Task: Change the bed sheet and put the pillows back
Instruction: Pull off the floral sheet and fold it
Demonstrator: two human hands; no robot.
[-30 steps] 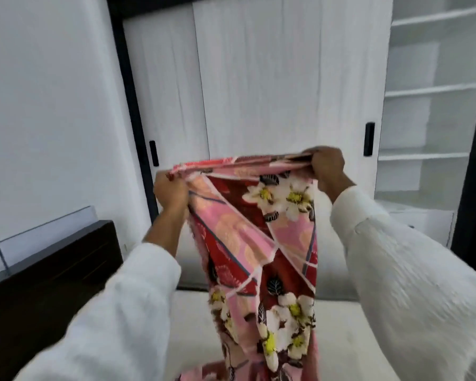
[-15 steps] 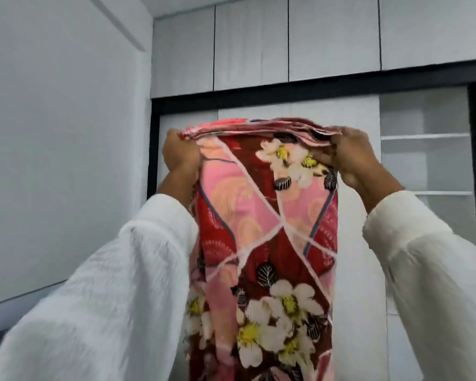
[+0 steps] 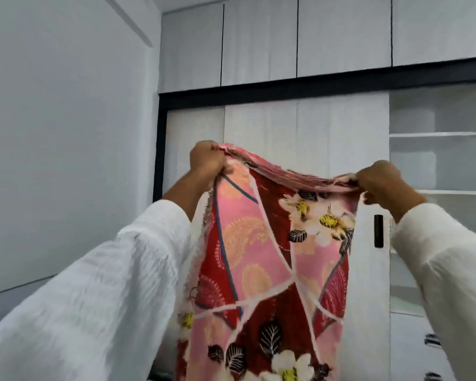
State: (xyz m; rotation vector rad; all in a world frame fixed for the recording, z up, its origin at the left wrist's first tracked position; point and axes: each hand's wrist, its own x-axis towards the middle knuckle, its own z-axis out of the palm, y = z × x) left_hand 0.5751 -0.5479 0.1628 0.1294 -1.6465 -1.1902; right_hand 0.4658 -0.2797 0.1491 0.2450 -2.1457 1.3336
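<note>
We held the bed sheet [image 3: 270, 259] up in front of us with both arms raised, our white sleeves [image 3: 107, 295] filling the lower corners of the view. Our left hand [image 3: 207, 160] gripped the bunched top edge at its left end, fingers curled tight round the cloth; our right hand [image 3: 381, 180] pinched the same edge at its right end, set slightly lower. Between the two hands the gathered edge sagged a little, and the sheet hung down in folded layers out of the bottom of the view, red and pink with white flowers and dark leaves. Behind it stood the pale wardrobe [image 3: 308, 127] with a dark frame, a black handle [image 3: 378, 231] near our right wrist, and open shelves [image 3: 436, 134] to the right.
</note>
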